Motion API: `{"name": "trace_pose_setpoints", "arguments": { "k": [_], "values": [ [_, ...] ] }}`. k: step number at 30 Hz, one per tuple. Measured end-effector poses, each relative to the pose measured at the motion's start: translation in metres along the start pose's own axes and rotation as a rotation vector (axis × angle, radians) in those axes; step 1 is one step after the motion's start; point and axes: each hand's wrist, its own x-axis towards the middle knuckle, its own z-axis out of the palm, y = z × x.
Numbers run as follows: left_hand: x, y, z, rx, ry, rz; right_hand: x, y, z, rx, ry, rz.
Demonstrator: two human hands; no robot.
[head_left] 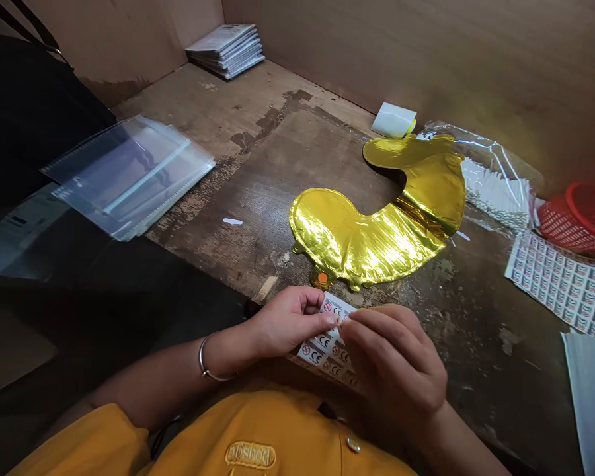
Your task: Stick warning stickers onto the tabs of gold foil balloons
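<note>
My left hand (287,320) grips a small sheet of warning-label stickers (327,344) at the table's near edge, fingers curled round it. My right hand (394,360) is closed in a pinch at the sheet's top, fingertips meeting the left thumb on a sticker. Just beyond the hands lies a flat gold foil balloon (381,218), curved like a crescent, with a small orange dot at its neck. A silver bangle sits on my left wrist.
A pile of clear plastic sleeves (129,172) lies at the left. A larger sticker sheet (565,281) and a red basket (580,215) are at the right, with a bag of white items (496,188) behind the balloon. Packets (228,49) are stacked in the far corner.
</note>
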Motion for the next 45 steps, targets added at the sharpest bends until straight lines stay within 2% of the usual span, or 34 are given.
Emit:
{"name": "trace_pose_setpoints", "arguments": {
  "k": [2, 3, 7, 9, 11, 15, 19, 24, 29, 45],
  "values": [
    [-0.003, 0.003, 0.000, 0.122, 0.007, 0.042, 0.007, -0.003, -0.008, 0.067, 0.013, 0.129],
    [-0.005, 0.004, -0.001, 0.261, 0.019, 0.104, 0.011, -0.001, -0.011, 0.073, 0.029, 0.203],
    [-0.010, 0.006, -0.010, 0.996, 0.056, 0.568, 0.029, 0.034, -0.009, 0.062, 0.099, 0.495],
    [-0.008, 0.003, -0.018, 1.216, 0.082, 0.737, 0.033, 0.054, 0.001, 0.106, 0.037, 0.541],
    [-0.005, -0.003, -0.024, 1.322, 0.106, 0.792, 0.035, 0.067, 0.013, 0.130, -0.068, 0.531],
    [-0.001, -0.009, -0.029, 1.379, 0.105, 0.803, 0.037, 0.076, 0.033, 0.149, -0.202, 0.581],
    [-0.001, -0.009, -0.029, 1.390, 0.107, 0.795, 0.037, 0.080, 0.040, 0.193, -0.275, 0.629],
    [0.000, -0.009, -0.029, 1.397, 0.097, 0.788, 0.037, 0.084, 0.040, 0.245, -0.238, 0.691],
    [0.001, -0.010, -0.029, 1.386, 0.101, 0.786, 0.038, 0.080, 0.040, 0.230, -0.269, 0.631],
    [0.001, -0.007, -0.029, 1.377, 0.093, 0.773, 0.040, 0.082, 0.043, 0.217, -0.297, 0.607]
  ]
}}
